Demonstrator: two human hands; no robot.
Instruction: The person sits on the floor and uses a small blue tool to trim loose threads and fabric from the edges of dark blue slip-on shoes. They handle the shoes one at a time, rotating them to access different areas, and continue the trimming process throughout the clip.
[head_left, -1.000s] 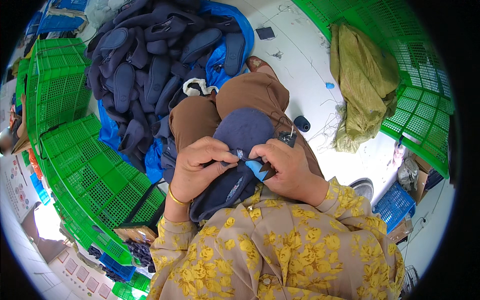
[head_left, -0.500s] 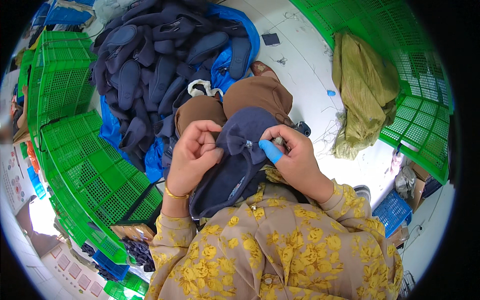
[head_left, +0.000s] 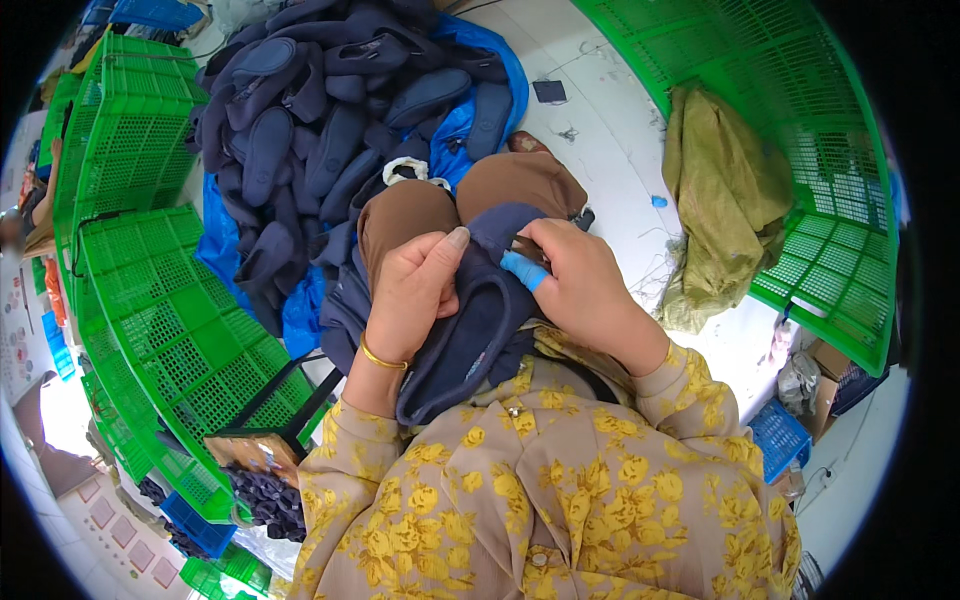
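Note:
A dark navy fabric slipper (head_left: 465, 345) lies across my lap, its opening toward my body and its toe toward my knees. My right hand (head_left: 580, 280), its thumb wrapped in blue tape, grips the toe part from the right side. On the left, my left hand (head_left: 412, 290) is closed, the thumb pressed on the curled index finger right beside the toe. Whatever is pinched there is too small or hidden to make out. The bow on the slipper's upper is mostly covered by my hands.
A large heap of navy slippers (head_left: 310, 130) lies on blue plastic sheeting (head_left: 500, 60) ahead to the left. Green plastic crates (head_left: 190, 310) stand at left and another green crate (head_left: 835, 240) at right. An olive woven sack (head_left: 725, 200) leans there. A blue basket (head_left: 780, 440) sits lower right.
My left hand has closed from a spread pinch and come in against the slipper's toe. The toe has tipped, and the bow seen earlier is now mostly covered.

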